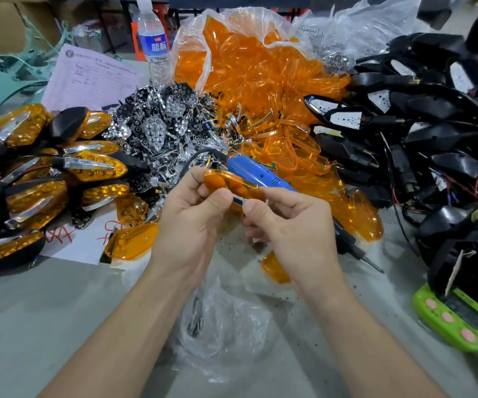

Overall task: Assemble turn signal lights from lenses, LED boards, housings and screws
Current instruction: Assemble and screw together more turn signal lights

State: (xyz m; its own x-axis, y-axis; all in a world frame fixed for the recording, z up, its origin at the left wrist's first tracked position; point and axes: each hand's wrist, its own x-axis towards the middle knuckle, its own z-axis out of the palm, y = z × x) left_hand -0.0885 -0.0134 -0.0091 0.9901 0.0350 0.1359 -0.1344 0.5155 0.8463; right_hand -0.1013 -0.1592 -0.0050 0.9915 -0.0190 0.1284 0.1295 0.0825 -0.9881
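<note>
The step in hand appears to be lens preparation. The left hand (191,216) holds a translucent orange plastic lens (226,182) between thumb and curled fingers, raised above the grey counter (45,311). The right hand (289,228) pinches what looks to be a narrow chrome trim strip (240,200) at the lens's lower edge. Both grips are closed on these parts; whether the strip is fully seated cannot be told. The next move likely calls for pressing the strip home, then taking a black housing with white LED board (347,119) from the pile at the right. The blue electric screwdriver (260,173) lies just behind the hands, bit end toward the right. A clear plastic bag (220,317), apparently holding screws, lies between the forearms. Finished orange-and-black lights (94,166) are stacked at the left, with chrome reflectors (157,130) and a bag of orange lenses (246,67) behind. A green timer (456,320) sits at the right edge.
</note>
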